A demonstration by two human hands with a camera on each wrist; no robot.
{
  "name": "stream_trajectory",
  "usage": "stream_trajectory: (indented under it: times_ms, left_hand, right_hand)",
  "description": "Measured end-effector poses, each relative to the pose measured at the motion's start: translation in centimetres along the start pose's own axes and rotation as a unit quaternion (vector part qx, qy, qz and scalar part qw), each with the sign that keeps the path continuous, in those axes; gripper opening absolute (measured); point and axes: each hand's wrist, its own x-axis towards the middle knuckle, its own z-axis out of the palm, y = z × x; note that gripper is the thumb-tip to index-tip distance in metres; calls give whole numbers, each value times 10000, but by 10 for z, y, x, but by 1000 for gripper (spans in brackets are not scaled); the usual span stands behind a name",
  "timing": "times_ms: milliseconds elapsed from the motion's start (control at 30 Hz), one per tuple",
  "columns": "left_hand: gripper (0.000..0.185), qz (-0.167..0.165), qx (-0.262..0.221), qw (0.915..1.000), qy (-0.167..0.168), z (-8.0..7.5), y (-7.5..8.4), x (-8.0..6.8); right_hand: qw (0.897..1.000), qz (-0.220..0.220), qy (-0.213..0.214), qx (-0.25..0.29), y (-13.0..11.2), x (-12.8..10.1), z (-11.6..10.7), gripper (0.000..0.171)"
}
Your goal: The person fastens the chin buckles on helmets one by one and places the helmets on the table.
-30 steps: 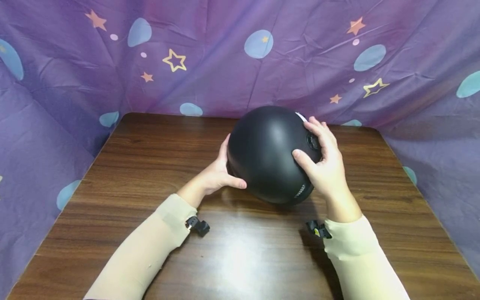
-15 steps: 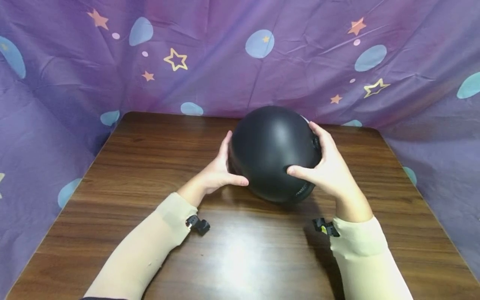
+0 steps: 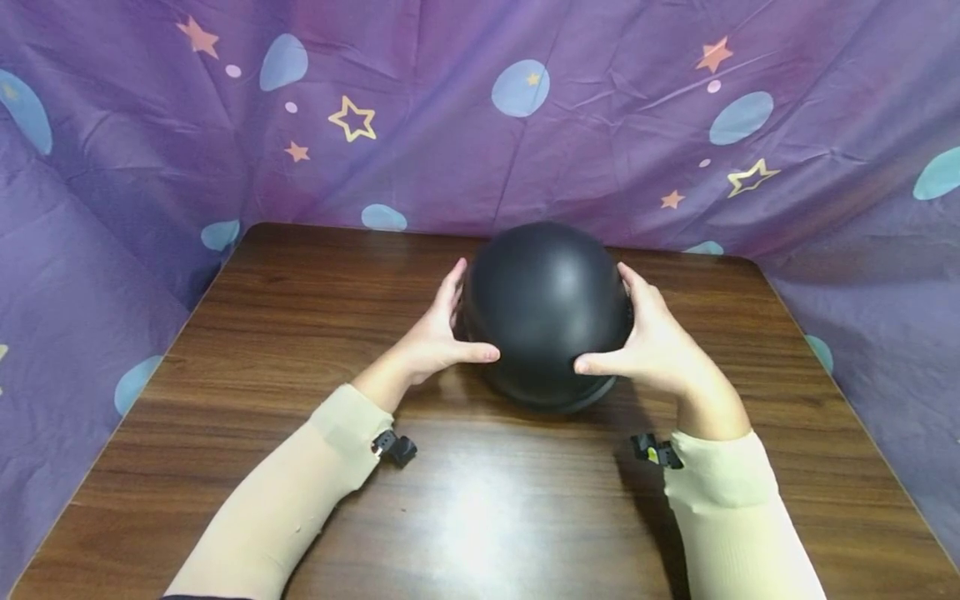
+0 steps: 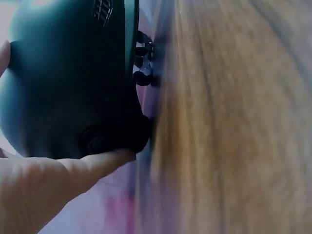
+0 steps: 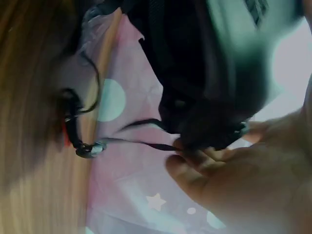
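A matt black helmet (image 3: 551, 312) is held between both hands over the far middle of the table, its rounded shell facing up. My left hand (image 3: 431, 342) grips its left side, thumb across the near face. On the opposite side my right hand (image 3: 663, 350) holds the shell, thumb also at the front. The left wrist view shows a slotted vent (image 4: 102, 12) near the rim. Below the helmet, in the right wrist view, hang thin black straps (image 5: 146, 144) with a buckle (image 5: 90, 148) near the table surface. Some fingertips are hidden behind the shell.
The brown wood-grain table (image 3: 300, 308) reaches back to a purple curtain (image 3: 442, 100) printed with stars and dots. A small black device (image 3: 395, 447) sits at the left sleeve, and another black device (image 3: 656, 451) at the right one.
The helmet has turned and tipped, so the white mark and round fitting on its right side are out of sight. My right hand has shifted slightly lower; the left has barely moved.
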Motion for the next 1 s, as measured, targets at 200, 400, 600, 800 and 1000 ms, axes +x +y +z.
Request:
stream_trajectory:
  times_ms: [200, 400, 600, 800, 1000]
  left_hand:
    - [126, 95, 446, 9989, 96, 0, 3, 0]
    - [128, -99, 718, 9972, 183, 2, 9, -3]
    - [139, -332, 1336, 9898, 378, 7, 17, -6]
    - [138, -304, 1631, 9853, 402, 8, 20, -9]
    - [136, -224, 1626, 9858, 347, 8, 20, -8]
  right_hand:
    - [9983, 27, -480, 323, 15, 3, 9, 141]
    - [9909, -79, -791, 1084, 22, 4, 18, 134]
    - [9835, 336, -1187, 1321, 24, 4, 21, 130]
    - [9728, 809, -1471, 1594, 24, 3, 26, 128]
    - [9688, 929, -1557, 1689, 26, 4, 26, 125]
